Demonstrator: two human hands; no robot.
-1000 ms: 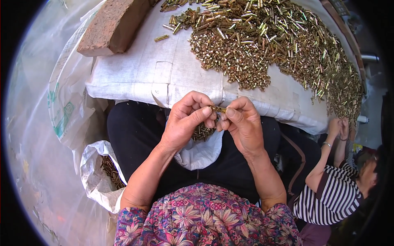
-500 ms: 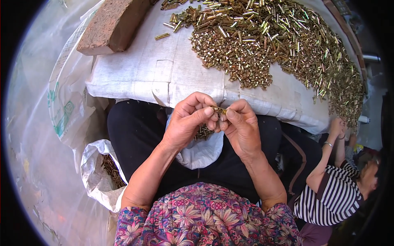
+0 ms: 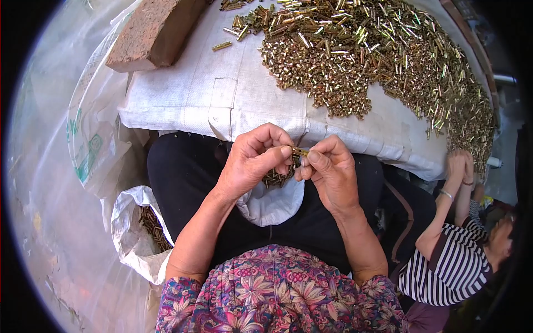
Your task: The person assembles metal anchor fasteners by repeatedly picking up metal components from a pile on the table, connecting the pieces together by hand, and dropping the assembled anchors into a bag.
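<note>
Both hands, left [image 3: 252,161] and right [image 3: 330,172], pinching one small brass piece [image 3: 300,151] between fingertips above the lap. Big brass pile [image 3: 366,55] lying at one o'clock on white sack [image 3: 222,94]; brick [image 3: 152,33] at eleven.

White woven sack [image 3: 233,100] (taut), brass fittings heap [image 3: 377,61], brick [image 3: 152,33]
</note>
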